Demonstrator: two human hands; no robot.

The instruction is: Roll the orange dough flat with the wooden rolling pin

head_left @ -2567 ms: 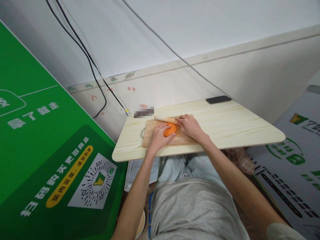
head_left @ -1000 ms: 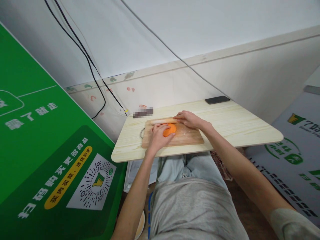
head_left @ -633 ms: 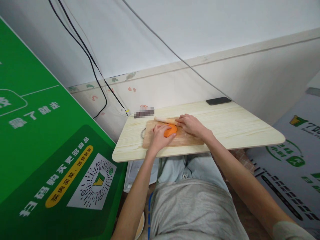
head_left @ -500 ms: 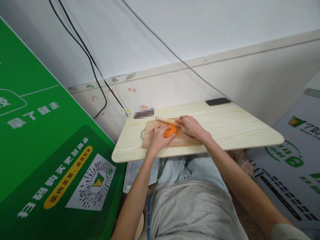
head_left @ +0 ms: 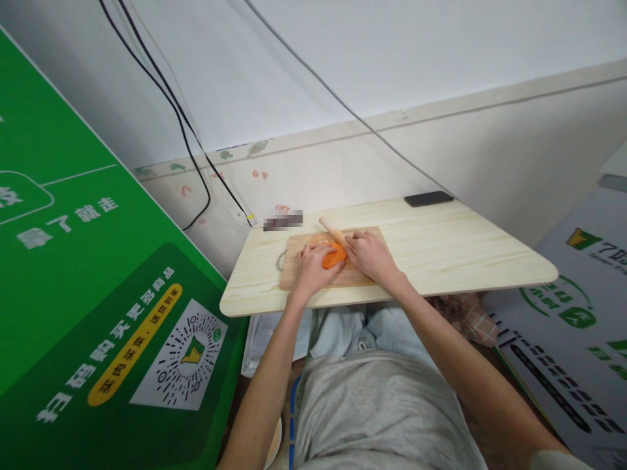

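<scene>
A flat, round piece of orange dough (head_left: 334,256) lies on a wooden cutting board (head_left: 290,251) that has a metal ring handle at its left end. My left hand (head_left: 309,266) grips the dough's left side, fingers over the top edge and thumb along the near edge. In my right hand (head_left: 371,254) is a light wooden rolling pin (head_left: 332,230), slanting from upper left down to my palm. The pin's lower end is hidden under that hand, at the dough's right edge.
The board rests on a pale wood-grain table (head_left: 450,254) against a white wall. A black phone (head_left: 429,199) lies at the back right, and a pixelated dark object (head_left: 283,220) at the back left. Black cables (head_left: 183,124) hang left. A green panel (head_left: 98,261) stands close on the left.
The rolling pin has turned to a steeper slant, its far end shifting right and away. My right hand has moved slightly nearer to me. My left hand stays on the dough.
</scene>
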